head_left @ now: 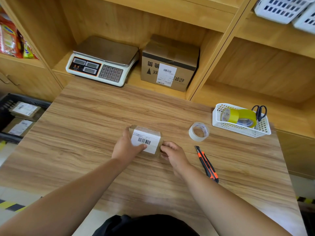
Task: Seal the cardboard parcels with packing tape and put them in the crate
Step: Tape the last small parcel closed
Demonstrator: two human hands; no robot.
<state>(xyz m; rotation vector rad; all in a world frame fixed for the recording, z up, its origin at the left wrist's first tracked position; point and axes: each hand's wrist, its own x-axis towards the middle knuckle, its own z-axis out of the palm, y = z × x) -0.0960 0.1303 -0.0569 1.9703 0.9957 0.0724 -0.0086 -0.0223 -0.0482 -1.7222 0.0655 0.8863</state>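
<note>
- I see a wooden counter below me, with a scale and a large box on the shelf behind it.
- The small labelled parcel lies mid-counter. My left hand grips its left end, thumb on the label.
- My right hand pinches its right end.
- A clear tape roll and a utility knife lie to its right.
- The black crate, far left, holds parcels.

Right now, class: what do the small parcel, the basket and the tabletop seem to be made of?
The small parcel looks like matt brown cardboard with a white paper label. The basket is probably white plastic, given its moulded lattice walls. The tabletop shows wood grain with a slight sheen: wood or laminate, unclear.
</note>
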